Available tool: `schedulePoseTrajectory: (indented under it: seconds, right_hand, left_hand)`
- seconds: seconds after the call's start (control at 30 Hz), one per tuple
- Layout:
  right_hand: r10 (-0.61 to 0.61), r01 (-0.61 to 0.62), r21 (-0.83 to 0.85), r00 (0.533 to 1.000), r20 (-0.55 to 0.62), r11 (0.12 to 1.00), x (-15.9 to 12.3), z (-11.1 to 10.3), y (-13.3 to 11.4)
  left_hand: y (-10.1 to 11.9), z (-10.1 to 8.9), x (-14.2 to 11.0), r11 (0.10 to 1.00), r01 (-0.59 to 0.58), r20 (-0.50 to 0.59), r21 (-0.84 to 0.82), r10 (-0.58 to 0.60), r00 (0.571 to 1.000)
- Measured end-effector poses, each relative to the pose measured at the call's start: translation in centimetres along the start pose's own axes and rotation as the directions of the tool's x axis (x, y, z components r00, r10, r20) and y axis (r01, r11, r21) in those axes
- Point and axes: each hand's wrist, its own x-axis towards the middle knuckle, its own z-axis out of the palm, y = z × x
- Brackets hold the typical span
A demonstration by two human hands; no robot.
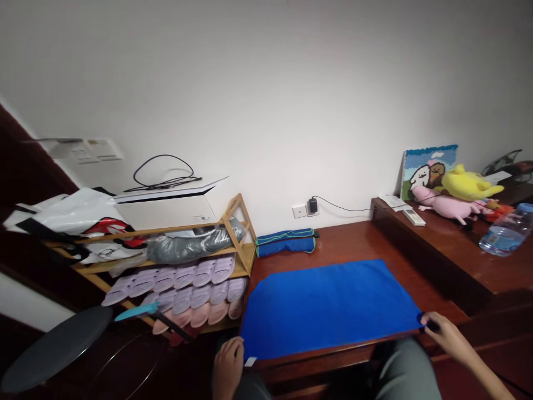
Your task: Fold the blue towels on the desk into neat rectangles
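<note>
A blue cloth (328, 308) lies flat on the reddish-brown wooden desk (345, 239), its front edge along the desk's near edge. At its near left corner is my left hand (228, 361), fingers curled in and closed on the fabric. A small white tag (250, 361) sticks out beside those fingers. My right hand (443, 333) pinches the near right corner between thumb and fingers. The cloth's far left corner looks cut off or turned under; I cannot tell which. Behind it, against the wall, rests a long blue pouch (286, 243) with green trim.
A wooden rack (245, 258) at left holds lilac slippers (204, 272), pink slippers and a white box (170, 214). On the raised surface (441, 244) at right are plush toys (466, 183), a remote (413, 217) and a water bottle (506, 236). A charger (313, 205) sits in the wall socket.
</note>
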Motion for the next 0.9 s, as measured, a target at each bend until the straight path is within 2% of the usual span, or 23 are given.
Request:
schedulePoseTrajectory:
  seconds: [0.27,0.37,0.43,0.53,0.57,0.63,0.7,0.77,0.9]
  right_hand:
    - [0.031,-0.032,-0.057,0.999,-0.017,0.998,-1.6,0.7,4.1]
    - [0.05,-0.053,-0.097,0.998,-0.042,0.994,-1.2,0.7,4.4]
    - [0.03,-0.041,-0.124,0.996,-0.086,0.991,0.2,1.1,2.7]
    - [-0.05,0.034,-0.143,0.992,-0.114,0.989,3.6,2.9,-2.7]
    - [-0.083,0.068,-0.148,0.991,-0.103,0.987,4.9,3.9,-4.8]
    - [-0.132,0.118,-0.161,0.988,-0.081,0.98,7.3,6.4,-8.5]
    - [-0.131,0.117,-0.192,0.989,-0.066,0.974,8.9,9.0,-10.8]
    - [-0.094,0.08,-0.238,0.994,-0.047,0.968,9.5,11.4,-11.4]
    - [-0.049,0.043,-0.336,0.999,-0.008,0.941,9.0,14.4,-10.0]
  left_hand:
    - [1.3,0.5,-2.1,0.985,-0.034,-0.089,0.167,0.05,0.995]
    - [1.0,0.2,-1.4,0.986,-0.027,-0.128,0.165,0.049,0.991]
    - [1.1,-0.1,0.5,0.993,-0.02,-0.151,0.113,0.037,0.988]
    - [2.0,-0.2,5.5,0.999,0.047,-0.066,0.009,-0.047,0.997]
    - [2.4,0.0,7.5,0.995,0.095,-0.008,-0.005,-0.095,0.995]
    - [2.9,0.8,11.4,0.99,0.139,0.039,-0.003,-0.138,0.99]
    - [3.3,2.1,14.5,0.986,0.169,0.093,0.002,-0.169,0.981]
    - [3.4,3.6,16.6,0.981,0.196,0.17,0.003,-0.194,0.966]
    - [3.3,6.1,18.3,0.968,0.25,0.282,0.009,-0.242,0.928]
